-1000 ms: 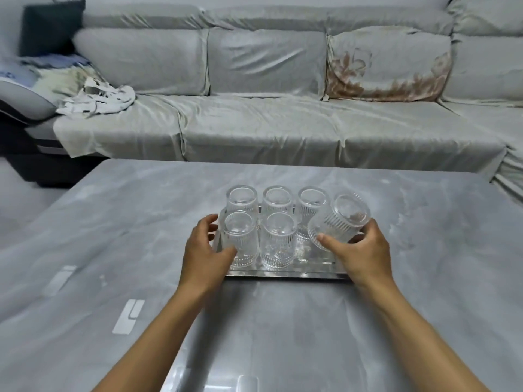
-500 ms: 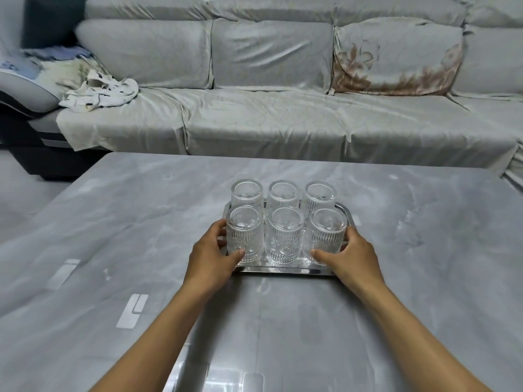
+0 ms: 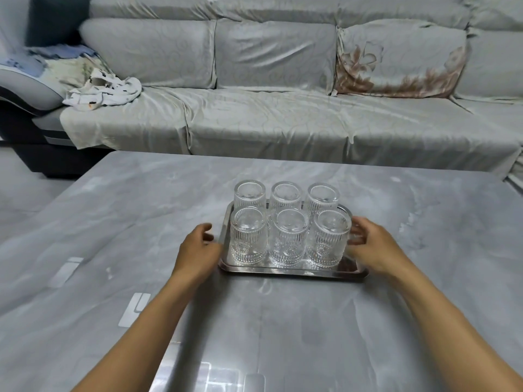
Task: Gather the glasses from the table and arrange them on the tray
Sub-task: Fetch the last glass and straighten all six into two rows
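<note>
Several clear ribbed glasses stand upside down in two rows of three on a shiny metal tray in the middle of the grey marble table. My left hand hovers just left of the tray, fingers apart, a small gap from the front left glass. My right hand sits at the tray's right side with its blurred fingertips right beside the front right glass. I cannot tell whether they still touch it. The front middle glass stands between the two.
A long grey covered sofa runs behind the table's far edge, with a crumpled white cloth and a flowered cushion on it. Bare tabletop lies all around the tray.
My right hand set the tilted glass down upside down at the tray's front right corner. Both hands have since loosened and drawn outward from the front glasses.
</note>
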